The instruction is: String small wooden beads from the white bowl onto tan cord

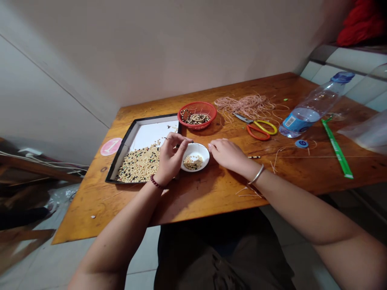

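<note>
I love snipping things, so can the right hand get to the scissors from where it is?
Probably yes. The scissors lie on the table beyond the right hand, and I see nothing standing between them. The bottle is off to the scissors' right, out of the way.

A Single View From the Head

The camera looks forward and down from above the person's lap (222, 253), across the nearby wooden table (211, 201) to the pale wall (187, 52). The left hand (171, 152) and right hand (226, 152) sit mid-frame; the table's far edge rises rightward.
</note>
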Available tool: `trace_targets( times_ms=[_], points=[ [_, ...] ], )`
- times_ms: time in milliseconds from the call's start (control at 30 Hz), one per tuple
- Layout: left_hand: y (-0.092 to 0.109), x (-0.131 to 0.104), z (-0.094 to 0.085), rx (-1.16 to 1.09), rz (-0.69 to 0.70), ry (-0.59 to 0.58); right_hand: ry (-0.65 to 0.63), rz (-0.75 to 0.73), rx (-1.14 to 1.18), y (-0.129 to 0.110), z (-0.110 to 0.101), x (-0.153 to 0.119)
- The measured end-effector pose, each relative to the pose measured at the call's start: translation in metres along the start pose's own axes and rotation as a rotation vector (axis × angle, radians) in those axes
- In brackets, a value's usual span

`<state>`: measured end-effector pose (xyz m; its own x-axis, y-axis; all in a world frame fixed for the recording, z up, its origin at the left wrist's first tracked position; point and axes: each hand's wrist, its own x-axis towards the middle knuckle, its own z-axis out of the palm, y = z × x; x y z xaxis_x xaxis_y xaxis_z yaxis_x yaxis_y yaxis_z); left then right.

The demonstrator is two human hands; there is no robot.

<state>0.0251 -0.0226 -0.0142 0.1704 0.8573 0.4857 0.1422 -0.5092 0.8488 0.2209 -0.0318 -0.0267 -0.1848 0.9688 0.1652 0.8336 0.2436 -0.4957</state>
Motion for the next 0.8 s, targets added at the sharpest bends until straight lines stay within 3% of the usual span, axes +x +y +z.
trace_targets(
  times_ms=[100,167,233,367,533,633,800],
  points=[
    [0.003,0.000,0.000,0.028,0.005,-0.019,0.158,-0.025,0.003,-0.001,0.002,0.000],
    [0.005,-0.001,0.001,0.034,0.007,-0.040,0.264,-0.097,0.192,-0.004,0.000,0.000],
    [0.007,-0.002,0.001,0.027,0.005,-0.068,0.279,-0.201,0.476,-0.008,-0.003,0.000],
    [0.008,-0.005,0.001,0.020,0.002,-0.114,0.031,-0.270,1.007,-0.016,-0.008,-0.001],
    [0.010,-0.006,0.001,0.069,0.044,-0.126,-0.311,-0.159,1.259,-0.017,-0.004,-0.003],
    [0.012,-0.006,0.001,0.075,0.063,-0.130,-0.342,-0.134,1.247,-0.016,0.000,-0.003],
    [0.011,-0.006,0.002,0.084,0.075,-0.125,-0.222,-0.211,1.069,-0.018,-0.001,-0.002]
  ],
)
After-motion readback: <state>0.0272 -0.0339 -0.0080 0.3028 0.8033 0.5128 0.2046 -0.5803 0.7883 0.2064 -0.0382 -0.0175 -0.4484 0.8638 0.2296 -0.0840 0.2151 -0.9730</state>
